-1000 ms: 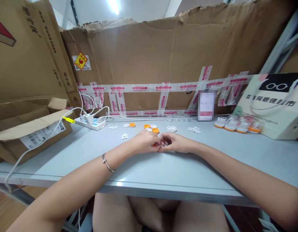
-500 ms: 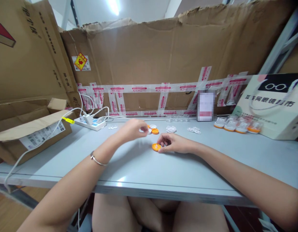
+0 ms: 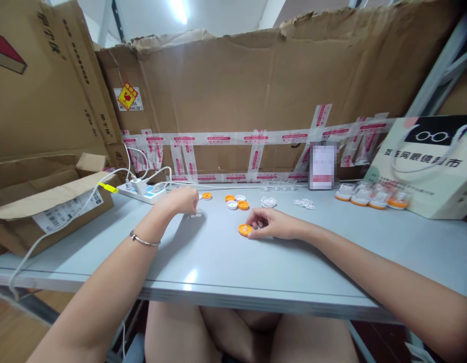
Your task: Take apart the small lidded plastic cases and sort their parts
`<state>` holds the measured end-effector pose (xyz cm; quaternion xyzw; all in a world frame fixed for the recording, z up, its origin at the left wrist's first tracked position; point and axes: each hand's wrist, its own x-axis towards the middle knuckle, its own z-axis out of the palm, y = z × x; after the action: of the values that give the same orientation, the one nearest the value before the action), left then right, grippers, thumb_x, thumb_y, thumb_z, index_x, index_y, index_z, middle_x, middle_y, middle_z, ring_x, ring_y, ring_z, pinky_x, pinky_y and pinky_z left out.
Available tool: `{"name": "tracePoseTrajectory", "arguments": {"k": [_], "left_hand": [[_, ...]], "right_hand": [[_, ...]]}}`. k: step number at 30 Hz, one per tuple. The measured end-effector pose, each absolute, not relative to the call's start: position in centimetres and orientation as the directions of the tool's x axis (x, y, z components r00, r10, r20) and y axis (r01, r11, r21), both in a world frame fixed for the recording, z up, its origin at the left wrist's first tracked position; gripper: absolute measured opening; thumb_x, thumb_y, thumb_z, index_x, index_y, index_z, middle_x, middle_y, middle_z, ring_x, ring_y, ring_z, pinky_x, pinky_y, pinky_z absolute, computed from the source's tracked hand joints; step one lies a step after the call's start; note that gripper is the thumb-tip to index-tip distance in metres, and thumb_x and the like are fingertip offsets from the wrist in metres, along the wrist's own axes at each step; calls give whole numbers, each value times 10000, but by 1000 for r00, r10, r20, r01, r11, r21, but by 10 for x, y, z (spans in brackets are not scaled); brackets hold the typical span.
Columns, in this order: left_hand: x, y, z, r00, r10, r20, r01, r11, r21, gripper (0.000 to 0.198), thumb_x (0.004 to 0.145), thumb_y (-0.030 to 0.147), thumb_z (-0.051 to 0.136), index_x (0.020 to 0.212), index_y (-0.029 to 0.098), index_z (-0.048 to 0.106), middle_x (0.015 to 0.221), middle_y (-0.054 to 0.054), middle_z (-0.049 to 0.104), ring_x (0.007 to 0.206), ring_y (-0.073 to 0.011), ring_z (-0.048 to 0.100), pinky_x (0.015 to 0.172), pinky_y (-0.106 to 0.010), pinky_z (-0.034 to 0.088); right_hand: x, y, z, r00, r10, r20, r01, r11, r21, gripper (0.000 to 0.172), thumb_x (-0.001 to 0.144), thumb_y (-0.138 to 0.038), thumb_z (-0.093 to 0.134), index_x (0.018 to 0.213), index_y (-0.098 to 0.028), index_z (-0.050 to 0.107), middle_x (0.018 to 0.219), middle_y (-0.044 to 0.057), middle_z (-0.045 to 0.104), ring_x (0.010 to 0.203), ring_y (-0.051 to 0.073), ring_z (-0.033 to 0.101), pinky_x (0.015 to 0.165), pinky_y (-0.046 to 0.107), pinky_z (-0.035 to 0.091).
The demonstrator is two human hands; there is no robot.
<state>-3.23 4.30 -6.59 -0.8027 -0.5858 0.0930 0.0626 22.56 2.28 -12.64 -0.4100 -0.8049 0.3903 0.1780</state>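
My right hand [image 3: 271,223] rests on the table with thumb and fingers gripping the edge of a round orange plastic disc [image 3: 244,230]. A small pale peg stands up at the disc's centre. Over on the left, my left hand [image 3: 183,200] is closed, fingertips pointing down just above some small white pieces [image 3: 196,215]; whatever it pinches is hidden. Behind that hand lies another orange round part [image 3: 207,195], with a white one partly covered. Between the hands, farther back, sits a cluster of orange cups [image 3: 243,205] and white cups [image 3: 232,205].
White gear-like pieces [image 3: 269,202] and a flat white pile [image 3: 303,203] lie behind my right hand. Clear cups [image 3: 278,185] and a phone [image 3: 324,165] stand at the back. Orange-based clear units [image 3: 377,196] sit right, by a paper bag [image 3: 426,166]. A power strip [image 3: 140,191] lies left.
My left hand has moved left, from beside the orange and white cups to the small white pieces. My right hand stays in place on the orange disc.
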Motion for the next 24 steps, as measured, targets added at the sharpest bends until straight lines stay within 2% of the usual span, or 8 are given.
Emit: {"name": "tracePoseTrajectory", "arguments": {"k": [3, 7, 9, 11, 14, 17, 20, 24], "left_hand": [[-26, 37, -62, 273, 955, -115, 925, -293, -240, 139, 601, 245, 563, 684, 174, 648, 731, -61, 652, 627, -175, 561, 509, -240, 354], [-24, 34, -60, 284, 952, -116, 927, -303, -220, 119, 619, 256, 581, 670, 165, 639, 707, -60, 641, 614, -164, 558, 499, -228, 344], [-22, 33, -61, 304, 950, -68, 925, -311, -217, 111, 638, 245, 571, 657, 157, 636, 681, -63, 633, 598, -161, 553, 500, -230, 339], [-17, 31, -63, 381, 923, 51, 903, -360, -233, 124, 683, 220, 534, 666, 150, 635, 687, -70, 631, 614, -166, 557, 523, -240, 342], [-1, 28, -72, 626, 741, 243, 778, -574, -254, 169, 770, 202, 474, 747, 161, 637, 782, -62, 638, 715, -161, 570, 617, -254, 357], [18, 24, -86, 816, 517, 257, 573, -780, -250, 159, 810, 230, 479, 804, 182, 630, 836, -38, 628, 791, -145, 566, 675, -250, 353], [29, 22, -98, 890, 400, 219, 449, -851, -272, 188, 829, 297, 487, 816, 169, 624, 842, -46, 617, 822, -147, 561, 668, -244, 351], [33, 23, -107, 915, 334, 227, 397, -849, -349, 229, 861, 295, 441, 788, 163, 613, 791, -43, 609, 782, -138, 551, 656, -247, 348]], "right_hand": [[225, 22, -125, -597, 802, -31, 520, 357, -776, 391, 584, -423, 691, 829, -153, 551, 730, -19, 479, 638, 92, 406, 570, 233, 320], [225, 21, -125, -597, 802, -34, 522, 355, -776, 389, 584, -428, 688, 829, -157, 554, 735, -17, 481, 641, 94, 405, 567, 234, 318], [226, 22, -125, -599, 800, -32, 520, 358, -776, 394, 586, -435, 688, 832, -157, 556, 738, -14, 482, 644, 96, 405, 569, 234, 319], [226, 22, -126, -600, 799, -28, 518, 362, -775, 391, 589, -433, 689, 831, -155, 558, 736, -14, 480, 641, 95, 400, 569, 235, 318], [226, 23, -127, -605, 796, -22, 509, 365, -779, 379, 593, -421, 691, 829, -156, 560, 722, -19, 473, 628, 91, 396, 561, 234, 316], [227, 24, -129, -618, 786, -16, 494, 372, -786, 374, 603, -422, 685, 835, -157, 562, 711, -22, 468, 617, 89, 396, 555, 232, 318], [227, 26, -130, -634, 773, -12, 479, 381, -791, 381, 612, -438, 677, 844, -156, 564, 709, -21, 464, 621, 90, 400, 557, 232, 321], [227, 27, -132, -629, 777, -11, 482, 379, -790, 400, 608, -445, 679, 848, -150, 556, 698, -22, 463, 615, 89, 396, 558, 233, 321]]}}
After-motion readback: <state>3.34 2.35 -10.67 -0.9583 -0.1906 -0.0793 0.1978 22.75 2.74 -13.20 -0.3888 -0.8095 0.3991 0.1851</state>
